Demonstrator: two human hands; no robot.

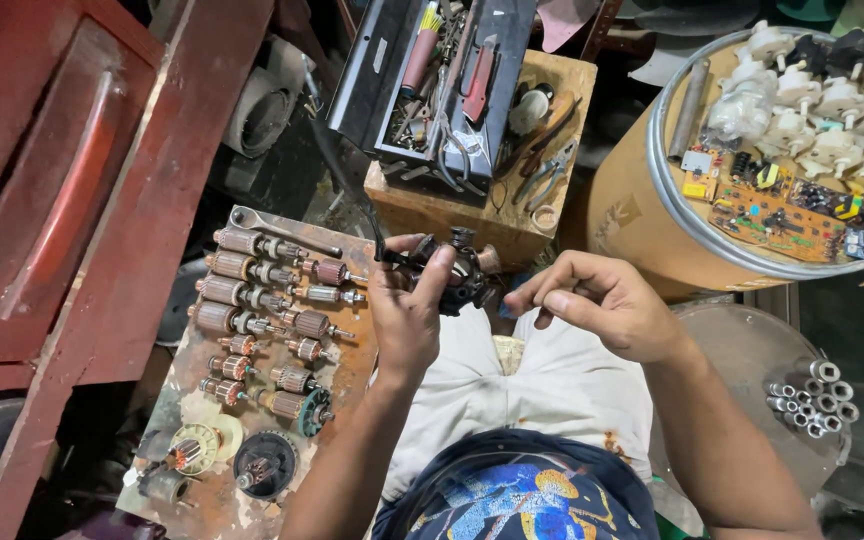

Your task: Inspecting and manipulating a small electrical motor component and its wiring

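At 9 o'clock we see a red cabinet (62,180), cut off by the frame's left edge. At 2 o'clock a cardboard drum (632,215) carries circuit boards (777,220) and white plastic parts (822,100); its right side runs out of view. At 12 an open black toolbox (432,75) sits on a wooden block (482,215), contents too jumbled to sort, top cut off. At 8 a rusty board (347,375) holds rows of motor armatures (252,300), w/ a wrench (282,232) along its upper edge. At 4 a cluster of small metal sleeves (812,395) rests on a round grey lid (742,370).

Center: our left hand (407,310) is clamped around a small dark motor assy (467,272), just above the lap; fingers hide most of it, so its exact make-up is hard to tell. A black cable (347,195) runs up from it. Our right hand (602,300) hovers just beside at 3, fingers curled loosely, thumb near forefinger, apart from the motor; we can't tell if it pinches anything small.
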